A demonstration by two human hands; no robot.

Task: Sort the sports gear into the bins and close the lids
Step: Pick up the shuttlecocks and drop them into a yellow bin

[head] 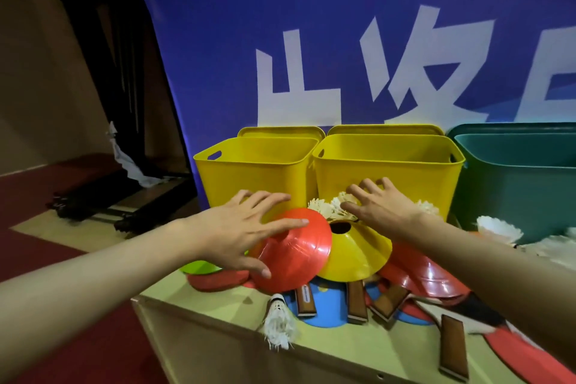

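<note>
My left hand (243,227) lies with spread fingers on a tilted orange disc cone (296,254), thumb at its lower rim. A yellow disc cone (355,256) with a centre hole sits just right of it. My right hand (378,207) hovers open over a cluster of white shuttlecocks (327,207) in front of the bins. Two open yellow bins (258,174) (389,171) and a green bin (514,184) stand behind. Table tennis paddles with wooden handles (357,301), a blue cone (327,305) and a lone shuttlecock (279,324) lie near the table's front.
The gear sits on a light wooden table (218,321) whose left corner is close to my left forearm. Bin lids (280,131) lean behind the bins against a blue banner (311,25). A green cone (199,266) peeks out under my left hand. Red carpet lies below left.
</note>
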